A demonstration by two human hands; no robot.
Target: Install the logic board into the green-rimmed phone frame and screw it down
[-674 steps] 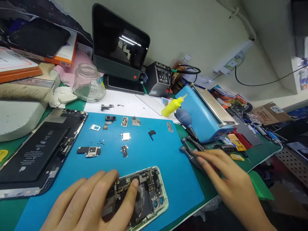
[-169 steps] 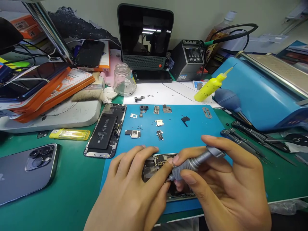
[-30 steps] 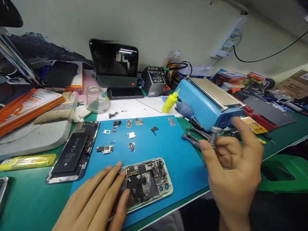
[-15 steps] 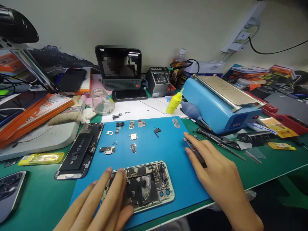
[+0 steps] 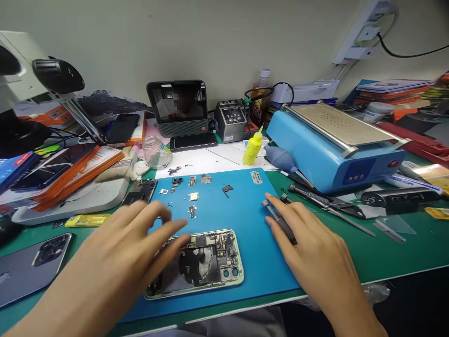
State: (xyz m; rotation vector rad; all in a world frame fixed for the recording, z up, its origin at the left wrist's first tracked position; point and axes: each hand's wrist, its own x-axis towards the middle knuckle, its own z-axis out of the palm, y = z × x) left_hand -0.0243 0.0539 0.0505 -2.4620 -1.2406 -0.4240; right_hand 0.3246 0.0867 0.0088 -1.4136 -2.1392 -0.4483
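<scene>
An opened phone housing (image 5: 224, 276) with a pale green frame lies on the blue mat, its circuit board and two camera rings showing. My left hand (image 5: 129, 243) hovers over the housing's left end, fingers bent and apart, with nothing visible in them. It hides part of the removed screen (image 5: 141, 189). At the mat's right side my right hand (image 5: 312, 248) is closed round a dark-handled screwdriver (image 5: 283, 225) with a metal end. Beyond the housing lie small parts: a camera module (image 5: 177, 181), a card tray (image 5: 163, 191), metal shields (image 5: 206, 178) and a black bracket (image 5: 227, 190).
A blue heating plate machine (image 5: 329, 150) stands at the right, with a blower bulb (image 5: 278, 157) and yellow bottle (image 5: 253, 149) beside it. Tools (image 5: 322, 201) lie at the mat's right. A glass jar (image 5: 152, 152), a lighter (image 5: 87, 220) and another phone (image 5: 35, 267) are at the left.
My left hand has lifted from the housing and shifted left, its fingers now bent, covering much of the screen. My right hand keeps the screwdriver nearly in place. The view has turned slightly left.
</scene>
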